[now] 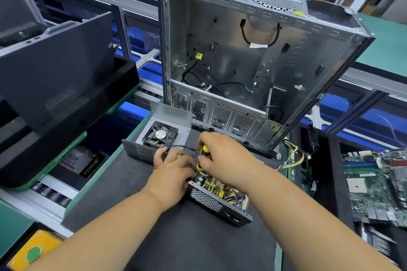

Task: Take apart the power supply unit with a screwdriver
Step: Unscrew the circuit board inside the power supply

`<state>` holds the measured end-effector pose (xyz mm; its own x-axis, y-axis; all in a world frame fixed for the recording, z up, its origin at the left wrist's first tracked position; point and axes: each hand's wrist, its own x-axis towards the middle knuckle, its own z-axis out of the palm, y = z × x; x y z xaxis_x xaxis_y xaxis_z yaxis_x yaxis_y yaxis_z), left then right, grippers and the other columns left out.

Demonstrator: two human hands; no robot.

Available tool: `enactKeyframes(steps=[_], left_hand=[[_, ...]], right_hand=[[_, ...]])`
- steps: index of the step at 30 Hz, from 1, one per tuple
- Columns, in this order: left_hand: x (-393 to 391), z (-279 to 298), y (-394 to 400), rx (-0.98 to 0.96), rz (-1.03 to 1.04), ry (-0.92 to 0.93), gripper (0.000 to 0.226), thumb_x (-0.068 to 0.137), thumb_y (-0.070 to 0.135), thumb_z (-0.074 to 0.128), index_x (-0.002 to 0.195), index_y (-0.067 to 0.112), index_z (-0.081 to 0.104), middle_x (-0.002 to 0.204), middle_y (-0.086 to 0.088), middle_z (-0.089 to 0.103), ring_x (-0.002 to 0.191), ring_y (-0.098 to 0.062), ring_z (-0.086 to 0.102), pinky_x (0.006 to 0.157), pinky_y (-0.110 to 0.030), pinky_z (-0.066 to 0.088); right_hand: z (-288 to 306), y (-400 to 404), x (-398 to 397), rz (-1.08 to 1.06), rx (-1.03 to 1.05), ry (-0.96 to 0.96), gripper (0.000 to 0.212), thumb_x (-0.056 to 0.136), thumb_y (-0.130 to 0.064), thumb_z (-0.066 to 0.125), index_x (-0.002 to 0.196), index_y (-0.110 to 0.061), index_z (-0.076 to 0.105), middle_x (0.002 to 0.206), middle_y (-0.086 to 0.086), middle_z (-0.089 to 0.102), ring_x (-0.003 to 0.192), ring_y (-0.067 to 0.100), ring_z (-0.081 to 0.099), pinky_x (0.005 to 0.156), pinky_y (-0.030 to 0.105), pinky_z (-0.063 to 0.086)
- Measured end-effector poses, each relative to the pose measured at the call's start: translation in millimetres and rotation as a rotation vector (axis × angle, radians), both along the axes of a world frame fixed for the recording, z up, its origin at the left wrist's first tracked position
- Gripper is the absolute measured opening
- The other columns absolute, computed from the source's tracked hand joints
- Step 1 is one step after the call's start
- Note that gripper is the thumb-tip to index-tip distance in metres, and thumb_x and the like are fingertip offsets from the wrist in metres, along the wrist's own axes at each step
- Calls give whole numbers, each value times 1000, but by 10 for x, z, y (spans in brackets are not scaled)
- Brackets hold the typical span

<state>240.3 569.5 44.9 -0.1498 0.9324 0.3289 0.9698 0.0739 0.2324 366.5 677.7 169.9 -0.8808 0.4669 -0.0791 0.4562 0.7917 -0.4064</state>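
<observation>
Both forearms are reached in from the bottom edge, converging at mid-frame over the dark mat [176, 237] on the bench. Power supply unit [217, 199] is laid on that mat, cover off, perforated metal side wall facing the camera, circuit board with yellow parts exposed on top.

Left hand [170, 174] is set palm down at the unit's left end, wrist bent slightly, fingers curled over the near left corner; grip is closed on the unit's edge, thumb stretched out to the left toward the detached cover. Fingertips are partly hidden by the other hand.

Right hand [217, 156] is held just above and right of it, knuckles up, fingers wrapped round the yellow-and-black screwdriver [203, 156]; grip is clamped on the handle, tool stood roughly upright, tip pointed down into the unit's far left end. Tip contact cannot be told.

Just beyond the hands, detached grey metal cover [163, 125] with black fan [160, 134] is lying on the bench, a thin black lead running from it toward the unit. Yellow wire bundle [291, 159] is seen right of the right wrist. Green motherboard [376, 185] lies well apart at right.

Farther back, empty metal computer case [253, 61] is stood open-side forward, loose black cables inside. Black panels [57, 68] are stacked at left.
</observation>
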Motion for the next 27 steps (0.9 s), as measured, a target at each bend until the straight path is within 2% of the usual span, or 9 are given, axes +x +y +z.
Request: enactKeyframes(steps=[2, 4, 6, 8, 15, 18, 21, 24, 27], left_hand=[[-6, -8, 2, -11, 1, 5, 38, 41, 5, 74, 67, 33, 69, 93, 19, 60, 112, -13, 41, 105, -45, 13], [-7, -21, -3, -36, 4, 24, 37, 45, 7, 71, 72, 33, 72, 96, 19, 60, 113, -13, 39, 106, -46, 12], [-5, -42, -4, -44, 15, 29, 38, 49, 10, 65, 78, 33, 73, 97, 16, 60, 115, -13, 37, 108, -46, 11], [-2, -50, -4, -27, 26, 8, 35, 50, 11, 59, 74, 32, 72, 95, 15, 61, 115, -13, 37, 108, -46, 10], [-7, -44, 7, 36, 0, 11, 37, 39, 7, 76, 64, 32, 68, 88, 18, 57, 109, -12, 43, 105, -44, 16], [-12, -57, 8, 41, -5, 18, 39, 38, 4, 75, 65, 31, 68, 90, 17, 58, 110, -13, 43, 105, -45, 16], [-15, -72, -1, 34, -5, 22, 42, 39, 3, 73, 70, 31, 68, 97, 16, 60, 111, -13, 41, 106, -45, 16], [-19, -66, -6, 39, -4, 49, 44, 39, 6, 73, 75, 30, 67, 98, 15, 59, 111, -12, 41, 105, -45, 17], [-39, -51, -22, 30, -22, 94, 38, 42, 12, 77, 72, 31, 65, 97, 13, 59, 109, -13, 43, 103, -46, 18]], right_hand=[[-18, -6, 12, -19, -14, -9, 19, 88, -25, 55, 106, -19, 57, 107, -1, 55, 101, 19, 49, 79, 32, 39], [-48, -28, 25, -26, 58, -21, 24, 88, -30, 52, 108, -18, 59, 107, 1, 58, 102, 22, 52, 82, 34, 43], [-77, -54, 27, -19, 207, -31, 31, 92, -45, 49, 104, -19, 60, 100, 0, 61, 94, 23, 55, 71, 34, 40], [-83, -69, 12, -24, 259, -44, 39, 96, -56, 43, 100, -20, 60, 94, -2, 62, 88, 22, 56, 64, 33, 32], [-52, -79, -23, -50, 108, 7, 27, 97, -38, 53, 116, -18, 55, 109, 3, 63, 99, 25, 57, 71, 32, 36], [-31, -77, -18, -64, 53, 34, 24, 93, -31, 58, 113, -18, 54, 110, 1, 59, 100, 22, 53, 72, 30, 32], [-32, -61, 0, -52, 45, 9, 23, 88, -26, 56, 110, -18, 58, 109, 1, 54, 103, 21, 49, 78, 30, 35], [-59, -66, 21, -55, 164, -31, 27, 90, -36, 51, 108, -17, 59, 105, 2, 57, 99, 24, 53, 78, 34, 42], [-75, -42, 21, -71, 232, -41, 38, 97, -53, 43, 102, -19, 59, 95, 0, 61, 88, 24, 57, 66, 34, 37]])
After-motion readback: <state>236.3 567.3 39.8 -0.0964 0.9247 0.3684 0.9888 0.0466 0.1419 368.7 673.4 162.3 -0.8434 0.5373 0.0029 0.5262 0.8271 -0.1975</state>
